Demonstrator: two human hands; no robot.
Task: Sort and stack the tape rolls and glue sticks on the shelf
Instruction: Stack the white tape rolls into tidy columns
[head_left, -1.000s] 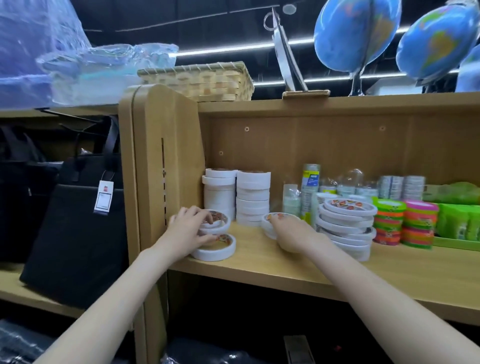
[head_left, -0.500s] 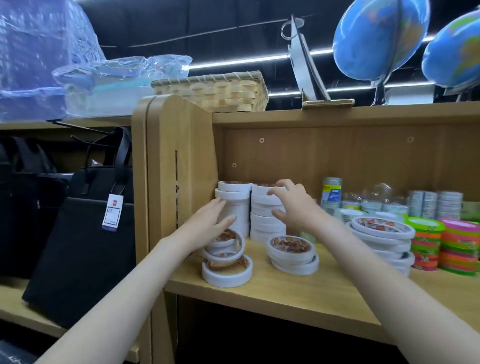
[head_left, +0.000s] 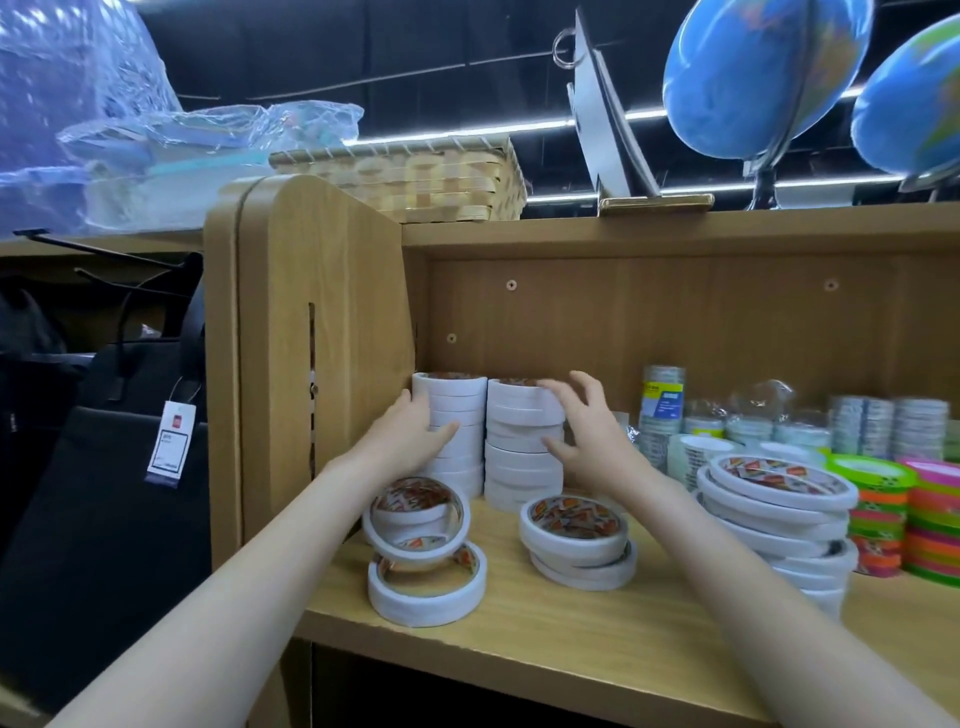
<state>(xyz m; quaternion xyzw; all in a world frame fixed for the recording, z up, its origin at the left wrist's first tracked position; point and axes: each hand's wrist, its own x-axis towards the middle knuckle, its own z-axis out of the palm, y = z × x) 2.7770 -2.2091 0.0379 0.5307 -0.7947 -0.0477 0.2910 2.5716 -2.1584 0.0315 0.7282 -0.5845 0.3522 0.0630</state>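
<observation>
Hands, left (head_left: 410, 434) and right (head_left: 584, 441), fingers spread, touch two tall tape stacks (head_left: 524, 441); two short piles (head_left: 576, 540) in front.

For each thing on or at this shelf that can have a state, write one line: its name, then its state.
Left hand: open, fingers against the left back tape stack.
Right hand: open, fingers spread at the right back tape stack.
Front left tape pile: top roll tilted, crooked.
Front middle tape pile: slightly offset.
Wide tape stack: leaning, uneven.
</observation>
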